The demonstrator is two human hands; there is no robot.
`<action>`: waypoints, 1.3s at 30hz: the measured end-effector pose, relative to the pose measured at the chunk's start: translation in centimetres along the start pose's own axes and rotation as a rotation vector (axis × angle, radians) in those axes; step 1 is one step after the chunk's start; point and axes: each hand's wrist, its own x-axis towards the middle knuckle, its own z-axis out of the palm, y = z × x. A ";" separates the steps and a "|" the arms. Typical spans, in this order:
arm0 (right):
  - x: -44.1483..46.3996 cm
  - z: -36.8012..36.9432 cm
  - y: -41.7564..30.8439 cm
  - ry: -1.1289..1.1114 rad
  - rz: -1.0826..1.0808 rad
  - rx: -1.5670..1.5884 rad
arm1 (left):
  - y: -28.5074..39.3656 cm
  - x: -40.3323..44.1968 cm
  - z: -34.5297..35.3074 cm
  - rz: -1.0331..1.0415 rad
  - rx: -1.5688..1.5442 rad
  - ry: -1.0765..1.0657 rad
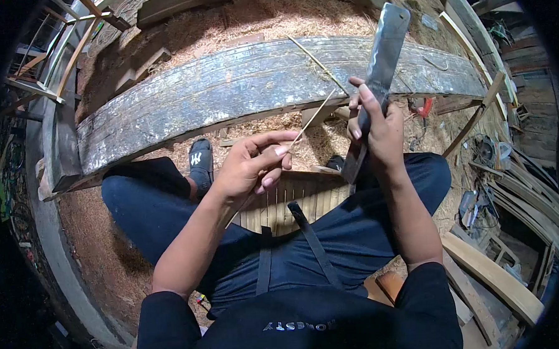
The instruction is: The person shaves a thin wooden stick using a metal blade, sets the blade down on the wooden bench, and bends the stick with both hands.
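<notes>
My left hand [254, 165] pinches a thin pale strip [315, 118] between thumb and fingers. The strip slants up to the right, its tip near the bench edge. My right hand [380, 123] is wrapped round the dark handle of a large knife [388, 45]. Its broad blade points up, with a small hole near the top corner. The handle's lower end hangs below my hand, over the slatted bamboo seat [281, 202]. Another thin stick [317, 62] lies on the worn wooden bench [225, 83], its near end close to my right fingers.
Wood shavings [101, 244] cover the ground. A sandalled foot [200, 165] rests left of centre, under the bench edge. Stacked planks [496, 277] lie at the lower right. A wooden frame [68, 53] stands at the upper left. A red object [424, 107] is beyond my right hand.
</notes>
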 end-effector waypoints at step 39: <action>-3.8 3.8 2.0 -0.388 -0.529 -1.027 | -1.3 0.6 0.2 0.194 0.018 0.364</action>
